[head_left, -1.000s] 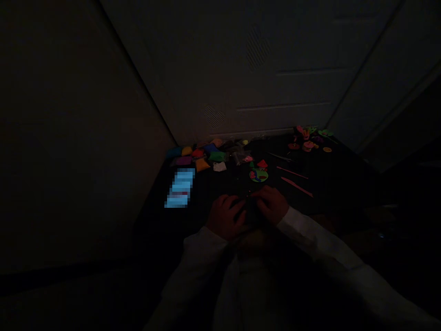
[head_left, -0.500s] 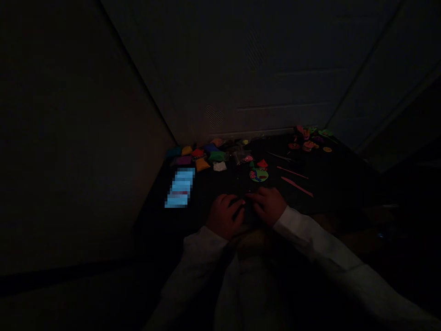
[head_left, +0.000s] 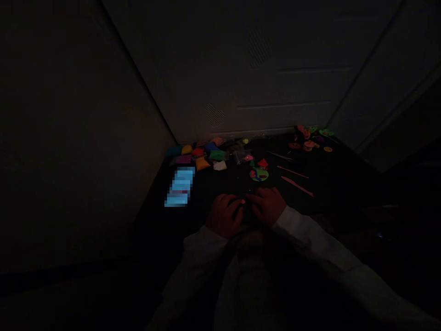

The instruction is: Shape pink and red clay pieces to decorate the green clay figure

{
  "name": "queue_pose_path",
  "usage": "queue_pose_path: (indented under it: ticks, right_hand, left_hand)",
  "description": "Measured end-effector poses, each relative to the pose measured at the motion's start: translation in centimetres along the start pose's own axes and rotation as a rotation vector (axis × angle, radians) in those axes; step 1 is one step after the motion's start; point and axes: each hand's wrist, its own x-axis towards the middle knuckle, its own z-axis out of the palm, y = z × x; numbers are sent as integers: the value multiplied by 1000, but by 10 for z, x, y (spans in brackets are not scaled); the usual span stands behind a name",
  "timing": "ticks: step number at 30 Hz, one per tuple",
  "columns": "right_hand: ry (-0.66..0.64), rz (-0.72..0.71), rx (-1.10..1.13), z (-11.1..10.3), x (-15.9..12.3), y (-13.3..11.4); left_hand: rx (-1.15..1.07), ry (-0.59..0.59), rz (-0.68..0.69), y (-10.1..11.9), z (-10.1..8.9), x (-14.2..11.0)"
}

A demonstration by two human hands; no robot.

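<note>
In the head view, my left hand (head_left: 225, 216) arches palm-down by the worktop's (head_left: 206, 184) near edge, fingers bent; my right hand (head_left: 268, 206) angles in opposite, fingers bent towards it. One small pink piece (head_left: 243, 202) lies at my left fingertips; I cannot tell whether either hand pinches. I count one green disc (head_left: 259, 174) beyond my hands, two pink tools (head_left: 297, 186) towards the right edge, one glowing screen (head_left: 180, 186) near the left edge.

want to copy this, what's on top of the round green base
A pink piece, blue strip, dark red piece and, at the far edge, a red-roofed piece. The round green base is covered beneath them.
</note>
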Motion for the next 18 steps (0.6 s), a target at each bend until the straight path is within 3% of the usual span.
queue_pose_path:
  ticks: [18]
  right_hand:
    - [39,-14,-101,-2,1,-8]
  left_hand:
    - [-8,10,8,1,-1,1]
